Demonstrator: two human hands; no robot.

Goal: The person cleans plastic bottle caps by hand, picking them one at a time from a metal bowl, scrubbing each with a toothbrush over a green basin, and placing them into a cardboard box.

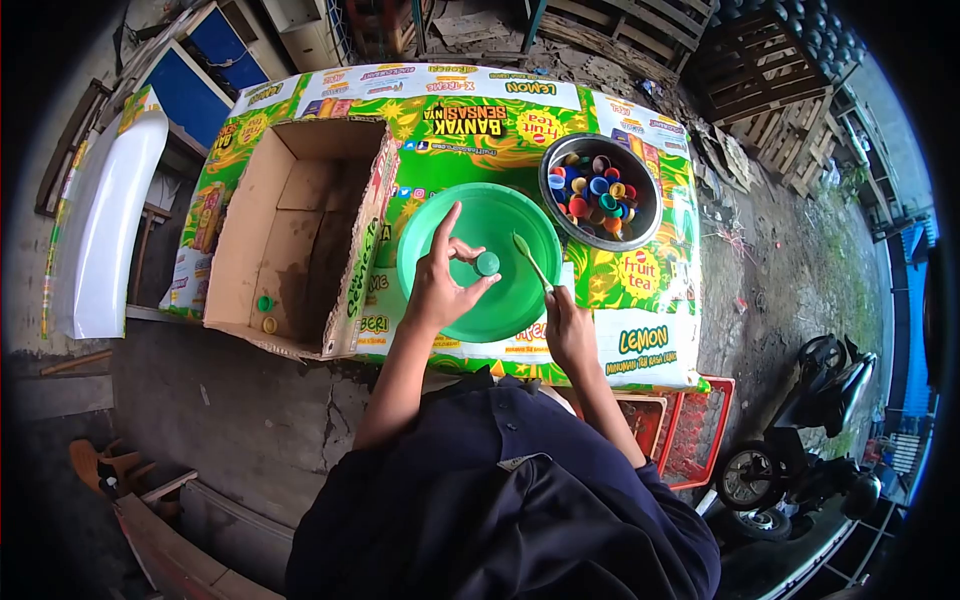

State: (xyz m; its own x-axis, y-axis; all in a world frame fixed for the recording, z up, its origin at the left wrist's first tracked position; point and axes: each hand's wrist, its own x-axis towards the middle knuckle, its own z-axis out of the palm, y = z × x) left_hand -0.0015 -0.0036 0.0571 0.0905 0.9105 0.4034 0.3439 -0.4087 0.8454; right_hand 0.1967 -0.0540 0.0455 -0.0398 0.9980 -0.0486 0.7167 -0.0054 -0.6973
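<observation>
Between the thumb and a finger of my left hand (pixel 447 275) is a green bottle cap (pixel 487 264), held over the green basin (pixel 415 215), with the index finger stretched out. My right hand (pixel 570 325) is closed around the handle of a toothbrush (pixel 530 258), whose head points up and left over the basin, apart from the cap. At the basin's upper right stands a dark bowl (pixel 645 215) with many bottle caps (pixel 599 186) in several colours. A cardboard box (pixel 255 200) on the left has a green cap (pixel 265 303) and a yellowish cap (pixel 270 325) inside.
A printed green and white sheet (pixel 640 350) covers the table. A red crate (pixel 700 430) stands below its right front edge. Motorcycles (pixel 790 460) are parked at the right, and wooden pallets (pixel 760 65) lie at the back right.
</observation>
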